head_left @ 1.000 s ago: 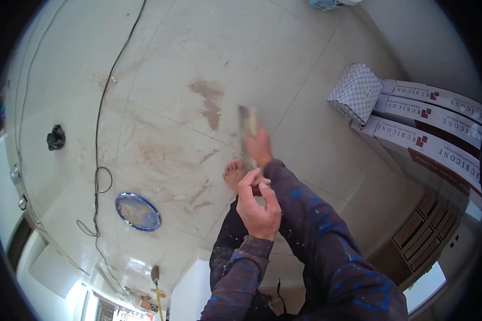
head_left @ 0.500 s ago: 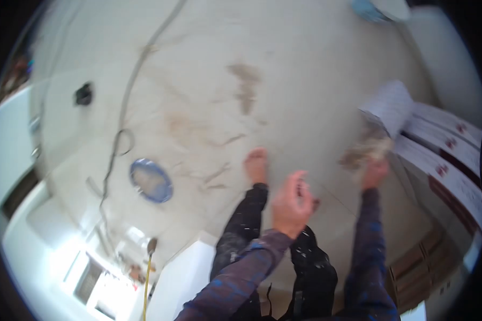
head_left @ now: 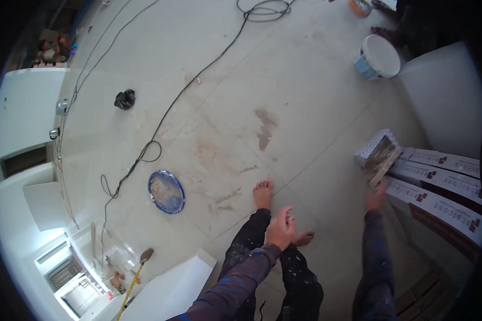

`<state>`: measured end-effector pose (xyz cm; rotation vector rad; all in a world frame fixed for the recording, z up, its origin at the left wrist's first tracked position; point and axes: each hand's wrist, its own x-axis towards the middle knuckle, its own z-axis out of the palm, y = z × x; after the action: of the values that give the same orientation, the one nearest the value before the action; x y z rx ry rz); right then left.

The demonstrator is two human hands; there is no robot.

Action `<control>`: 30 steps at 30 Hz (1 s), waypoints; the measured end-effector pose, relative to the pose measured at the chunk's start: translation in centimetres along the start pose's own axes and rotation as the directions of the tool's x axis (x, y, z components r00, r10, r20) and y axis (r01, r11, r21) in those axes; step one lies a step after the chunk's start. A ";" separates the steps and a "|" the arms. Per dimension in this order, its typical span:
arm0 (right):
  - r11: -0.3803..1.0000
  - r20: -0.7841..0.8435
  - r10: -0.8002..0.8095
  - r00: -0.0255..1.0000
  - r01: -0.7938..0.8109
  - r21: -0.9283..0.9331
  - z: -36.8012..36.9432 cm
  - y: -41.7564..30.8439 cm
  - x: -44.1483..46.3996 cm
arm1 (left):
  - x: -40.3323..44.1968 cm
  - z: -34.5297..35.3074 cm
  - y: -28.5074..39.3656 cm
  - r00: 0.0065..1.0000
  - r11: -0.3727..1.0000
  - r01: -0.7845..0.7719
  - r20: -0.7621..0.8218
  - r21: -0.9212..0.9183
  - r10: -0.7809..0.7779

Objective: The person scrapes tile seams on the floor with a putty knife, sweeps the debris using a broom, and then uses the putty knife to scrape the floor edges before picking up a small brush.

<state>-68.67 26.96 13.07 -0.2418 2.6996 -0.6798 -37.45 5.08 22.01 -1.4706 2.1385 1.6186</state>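
Note:
My right hand (head_left: 376, 197) grips the near edge of a small open-topped box (head_left: 363, 153). The box has a white patterned side and a brownish inside; what it contains is hard to make out. It is held tilted beside the stacked cartons (head_left: 434, 179), which carry red and white printing. In front of my legs, my left hand (head_left: 280, 229) has its fingers curled in, with a small dark bit showing between them that I cannot identify. My bare foot (head_left: 263, 193) stands on the tiled floor, just beyond that hand.
A blue-rimmed round lid (head_left: 182, 192) with residue lies on the floor. A black cable (head_left: 168, 109) runs across the tiles in loops. There are also a crumpled black bag (head_left: 125, 99), a white bucket (head_left: 377, 58), a brush-like tool (head_left: 146, 255) and a white block-shaped surface (head_left: 179, 283).
The view has shifted, and floor items sit lower in it. The right hand's box has turned, so its opening shows more clearly. The left hand stays curled, now lower and further left in view.

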 end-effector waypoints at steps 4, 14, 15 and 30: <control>0.960 0.433 0.056 0.900 0.070 -0.270 -0.7 4.3 -16.4 | -5.9 -4.4 0.7 0.996 0.998 -0.048 0.081 0.050 0.044; 0.888 0.715 0.435 0.547 -0.392 -0.240 -18.9 -0.7 -42.7 | -31.8 -18.7 5.8 0.959 0.839 -0.030 0.252 0.543 -0.129; 0.902 0.737 0.404 0.542 -0.368 -0.224 -20.1 -1.2 -42.9 | -33.2 -19.4 6.0 0.932 0.912 0.114 0.275 0.394 -0.236; 0.960 0.794 -0.009 0.608 -0.217 0.177 -36.5 -9.4 -45.5 | -35.4 -29.9 19.1 0.603 0.910 0.337 0.686 0.244 -0.407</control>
<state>-39.26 45.53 60.85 -0.2386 1.7251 -0.6674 -18.72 3.67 68.50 -0.9045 1.3192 1.5430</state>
